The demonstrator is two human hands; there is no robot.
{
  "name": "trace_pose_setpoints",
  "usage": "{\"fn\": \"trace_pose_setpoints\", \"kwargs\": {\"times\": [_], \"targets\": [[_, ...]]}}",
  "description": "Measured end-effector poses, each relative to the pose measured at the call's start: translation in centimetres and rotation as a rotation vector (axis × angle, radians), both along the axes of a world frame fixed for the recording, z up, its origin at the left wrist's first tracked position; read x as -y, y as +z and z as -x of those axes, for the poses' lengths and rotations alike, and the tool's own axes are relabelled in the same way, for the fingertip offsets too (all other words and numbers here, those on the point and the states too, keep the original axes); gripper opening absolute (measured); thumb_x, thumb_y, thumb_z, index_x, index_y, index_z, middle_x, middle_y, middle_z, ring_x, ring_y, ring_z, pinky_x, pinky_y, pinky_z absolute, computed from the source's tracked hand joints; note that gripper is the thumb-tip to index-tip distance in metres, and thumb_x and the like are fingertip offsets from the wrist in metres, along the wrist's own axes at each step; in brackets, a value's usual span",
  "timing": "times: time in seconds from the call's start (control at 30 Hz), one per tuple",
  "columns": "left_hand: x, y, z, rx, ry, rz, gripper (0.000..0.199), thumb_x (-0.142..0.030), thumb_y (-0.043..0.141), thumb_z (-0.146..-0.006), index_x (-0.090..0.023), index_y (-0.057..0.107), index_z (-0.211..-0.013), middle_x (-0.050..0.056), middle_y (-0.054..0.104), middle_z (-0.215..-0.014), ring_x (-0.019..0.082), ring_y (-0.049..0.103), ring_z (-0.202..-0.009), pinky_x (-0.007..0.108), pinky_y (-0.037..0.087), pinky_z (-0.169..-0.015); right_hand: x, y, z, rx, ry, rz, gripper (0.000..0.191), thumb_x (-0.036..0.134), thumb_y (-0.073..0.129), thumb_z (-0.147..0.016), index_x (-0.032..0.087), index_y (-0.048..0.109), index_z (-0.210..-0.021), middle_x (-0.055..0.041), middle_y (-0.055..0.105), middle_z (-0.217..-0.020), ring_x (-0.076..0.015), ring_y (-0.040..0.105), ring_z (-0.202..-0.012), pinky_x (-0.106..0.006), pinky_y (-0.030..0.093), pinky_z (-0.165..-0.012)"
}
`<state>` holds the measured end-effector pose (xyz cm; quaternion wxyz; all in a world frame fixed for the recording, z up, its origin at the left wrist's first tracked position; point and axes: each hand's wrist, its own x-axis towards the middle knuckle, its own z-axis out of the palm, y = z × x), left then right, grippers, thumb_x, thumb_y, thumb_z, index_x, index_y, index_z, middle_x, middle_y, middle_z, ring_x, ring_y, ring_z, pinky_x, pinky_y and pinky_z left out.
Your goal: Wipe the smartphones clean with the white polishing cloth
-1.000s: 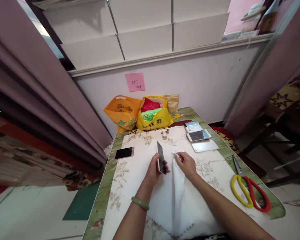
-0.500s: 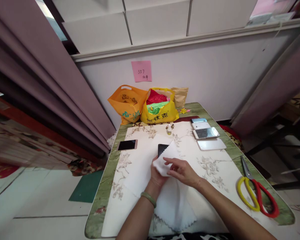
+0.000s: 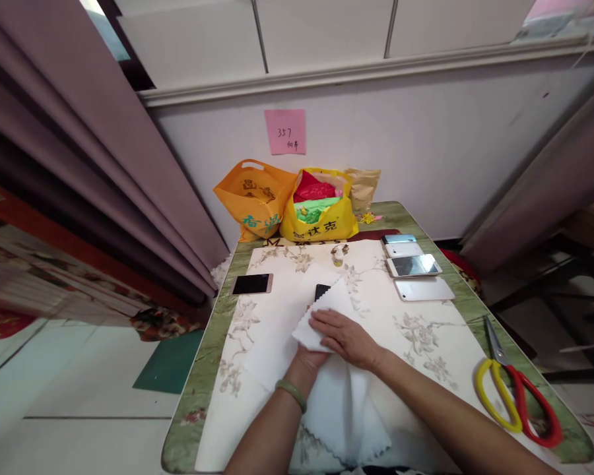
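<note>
My left hand (image 3: 311, 359) is under a white cleaning cloth (image 3: 339, 303) with zigzag edges. It supports a black phone (image 3: 321, 291), of which only the top end shows past the cloth. The cloth hides most of my left fingers. On top, my right hand (image 3: 346, 338) presses the cloth against the phone with its fingers close together. The rest of the cloth hangs toward the table's front edge. A green bangle is on my left wrist.
To the left lies a phone with a dark screen (image 3: 252, 284). Several phones, including a white one (image 3: 424, 289), lie at right. Scissors (image 3: 515, 389) rest near the right edge. A small bottle (image 3: 337, 256), orange bag (image 3: 255, 201) and yellow bag (image 3: 321, 224) stand farther back.
My right fingers have come down from above the cloth and now lie against it over the phone. The cloth covers more of the phone. The view has shifted slightly.
</note>
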<state>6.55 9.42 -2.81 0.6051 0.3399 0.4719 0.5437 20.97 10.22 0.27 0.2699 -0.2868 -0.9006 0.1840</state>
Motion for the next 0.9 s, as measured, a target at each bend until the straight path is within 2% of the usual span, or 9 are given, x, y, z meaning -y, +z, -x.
{"fn": "trace_pose_setpoints", "kwargs": {"times": [0.2,0.3,0.4,0.5,0.57,0.7,0.77,0.83,0.9], "targets": [[-0.8,2.0,-1.2,0.7,-0.089,0.249,0.036,-0.043,0.05,-0.085,-0.019,0.067,-0.107,0.008,0.068,-0.114,0.024,0.058,-0.115,0.042,0.046,-0.099,-3.3,-1.5,-0.2,0.168,-0.322,0.017,0.054,0.038,0.035,-0.099,0.021,0.026,-0.15,-0.0089,0.033,-0.152,-0.0225,0.031,-0.14,-0.047,0.028,-0.114],[-0.6,2.3,-1.2,0.798,-0.128,0.266,0.043,-0.045,0.049,-0.087,-0.017,0.064,-0.115,0.01,0.066,-0.12,0.027,0.056,-0.12,0.046,0.044,-0.102,-2.5,-2.1,-0.4,0.217,-0.463,-0.018,0.055,0.033,0.03,-0.1,0.022,0.017,-0.152,-0.009,0.028,-0.154,-0.0238,0.027,-0.141,-0.052,0.022,-0.114],[-0.5,2.0,-1.0,0.831,-0.145,0.282,0.046,-0.045,0.047,-0.088,-0.014,0.062,-0.117,0.012,0.066,-0.121,0.028,0.055,-0.121,0.047,0.042,-0.103,0.0,-2.1,-0.9,0.247,-0.533,-0.068,0.057,0.029,0.03,-0.1,0.02,0.01,-0.153,-0.0113,0.026,-0.154,-0.0265,0.026,-0.142,-0.058,0.01,-0.114],[-0.5,1.7,-1.0,0.854,-0.075,0.349,0.045,-0.045,0.05,-0.087,-0.01,0.065,-0.11,0.013,0.07,-0.108,0.027,0.061,-0.112,0.044,0.044,-0.1,2.6,-1.3,-1.4,0.285,-0.476,-0.109,0.061,0.033,0.034,-0.099,0.02,0.008,-0.153,-0.0107,0.027,-0.154,-0.0285,0.023,-0.142,-0.062,-0.002,-0.113],[-0.5,1.6,-1.2,0.851,-0.005,0.406,0.039,-0.043,0.055,-0.085,-0.01,0.068,-0.102,0.012,0.073,-0.096,0.025,0.067,-0.1,0.039,0.047,-0.097,3.4,-0.4,-1.5,0.319,-0.347,-0.127,0.061,0.034,0.036,-0.099,0.024,0.009,-0.153,-0.0068,0.027,-0.154,-0.0275,0.019,-0.143,-0.062,-0.006,-0.112],[-0.5,1.3,-1.5,0.829,0.158,0.395,0.022,-0.032,0.057,-0.084,-0.013,0.069,-0.083,0.005,0.073,-0.079,0.019,0.069,-0.085,0.031,0.048,-0.094,2.3,0.7,-0.8,0.359,-0.038,-0.093,0.062,0.039,0.036,-0.098,0.024,0.009,-0.152,-0.0048,0.023,-0.156,-0.0222,0.019,-0.144,-0.052,-0.001,-0.117],[-0.5,1.4,-1.5,0.85,0.148,0.37,0.022,-0.029,0.055,-0.086,-0.013,0.069,-0.089,0.007,0.073,-0.089,0.019,0.067,-0.094,0.031,0.045,-0.097,0.5,0.7,-0.3,0.364,-0.049,-0.029,0.062,0.044,0.032,-0.099,0.022,0.009,-0.153,-0.0059,0.019,-0.157,-0.0209,0.02,-0.144,-0.048,0.007,-0.118],[-0.6,1.6,-1.5,0.912,0.042,0.367,0.028,-0.031,0.055,-0.086,-0.014,0.068,-0.105,0.008,0.071,-0.105,0.021,0.064,-0.107,0.033,0.042,-0.102,-1.2,0.3,0.0,0.364,-0.164,0.04,0.061,0.046,0.027,-0.099,0.022,0.01,-0.153,-0.0052,0.017,-0.157,-0.0205,0.018,-0.144,-0.046,0.015,-0.116],[-0.6,2.0,-1.4,0.978,-0.06,0.354,0.034,-0.032,0.054,-0.087,-0.015,0.064,-0.115,0.008,0.07,-0.112,0.022,0.061,-0.112,0.034,0.04,-0.104,-2.5,-0.2,0.2,0.361,-0.308,0.083,0.06,0.046,0.024,-0.1,0.021,0.009,-0.153,-0.0053,0.017,-0.157,-0.0205,0.017,-0.145,-0.046,0.019,-0.115]]}}
